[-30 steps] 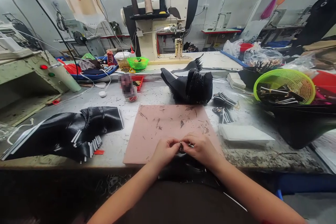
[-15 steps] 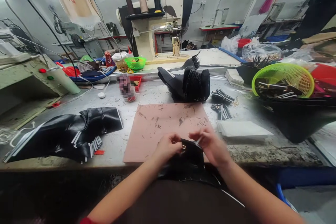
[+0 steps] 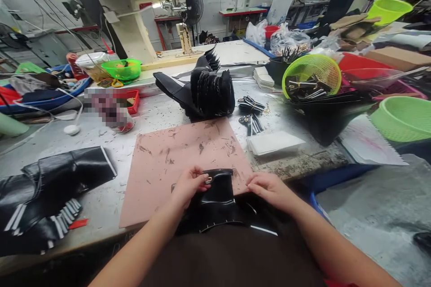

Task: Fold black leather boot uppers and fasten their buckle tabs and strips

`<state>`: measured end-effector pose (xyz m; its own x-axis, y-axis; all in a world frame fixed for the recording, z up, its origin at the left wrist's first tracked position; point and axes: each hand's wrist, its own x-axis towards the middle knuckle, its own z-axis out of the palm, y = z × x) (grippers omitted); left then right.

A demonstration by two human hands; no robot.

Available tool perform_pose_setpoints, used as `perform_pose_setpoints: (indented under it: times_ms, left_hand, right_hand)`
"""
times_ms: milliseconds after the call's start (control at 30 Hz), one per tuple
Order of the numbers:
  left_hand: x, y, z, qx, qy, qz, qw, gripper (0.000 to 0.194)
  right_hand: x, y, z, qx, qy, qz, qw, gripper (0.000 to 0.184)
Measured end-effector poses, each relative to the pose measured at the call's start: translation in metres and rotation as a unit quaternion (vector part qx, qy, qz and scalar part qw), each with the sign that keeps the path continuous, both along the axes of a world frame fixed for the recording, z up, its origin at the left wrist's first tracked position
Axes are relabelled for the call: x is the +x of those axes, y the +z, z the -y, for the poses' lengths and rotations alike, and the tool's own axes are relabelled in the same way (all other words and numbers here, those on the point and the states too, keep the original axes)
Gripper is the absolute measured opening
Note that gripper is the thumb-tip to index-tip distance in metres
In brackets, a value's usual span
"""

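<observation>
A black leather piece (image 3: 217,195) lies over the near edge of the pink work mat (image 3: 182,152), its top end rolled over a small metal ring. My left hand (image 3: 189,184) pinches that top end beside the ring. My right hand (image 3: 269,188) rests at the mat's near right corner, fingers curled together; what they hold, if anything, is hidden. A thin white strip shows below the leather near my lap.
Black leather pieces (image 3: 50,188) with white tabs lie at the left. A fanned stack of black pieces (image 3: 205,92) stands behind the mat, with black strap parts (image 3: 251,114) and a white pad (image 3: 274,142) to its right. Green baskets (image 3: 311,74) and a sewing machine (image 3: 134,22) stand further back.
The view has swung right and down. My hands drew apart; the left keeps the ringed end of the leather, which now lies flatter on the mat, and the right moved to the mat's corner.
</observation>
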<state>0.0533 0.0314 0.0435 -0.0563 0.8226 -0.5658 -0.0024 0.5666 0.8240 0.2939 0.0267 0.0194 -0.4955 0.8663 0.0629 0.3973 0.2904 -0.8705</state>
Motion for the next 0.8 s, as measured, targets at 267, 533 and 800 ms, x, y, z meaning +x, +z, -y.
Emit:
perform_pose_setpoints:
  times_ms: [267, 533, 800]
  left_hand:
    - [-0.002, -0.009, 0.002, -0.007, 0.010, -0.015, 1.000, 0.027]
    - [0.000, -0.007, -0.001, -0.022, 0.001, -0.044, 0.999, 0.025]
    - [0.002, -0.010, -0.002, -0.028, 0.013, -0.057, 0.998, 0.022]
  right_hand:
    - [-0.028, -0.013, 0.005, 0.245, 0.000, 0.044, 0.968, 0.016]
    - [-0.031, -0.020, 0.001, 0.294, 0.013, 0.059, 0.954, 0.015]
    - [-0.031, -0.014, -0.004, 0.284, 0.014, 0.075, 0.956, 0.011]
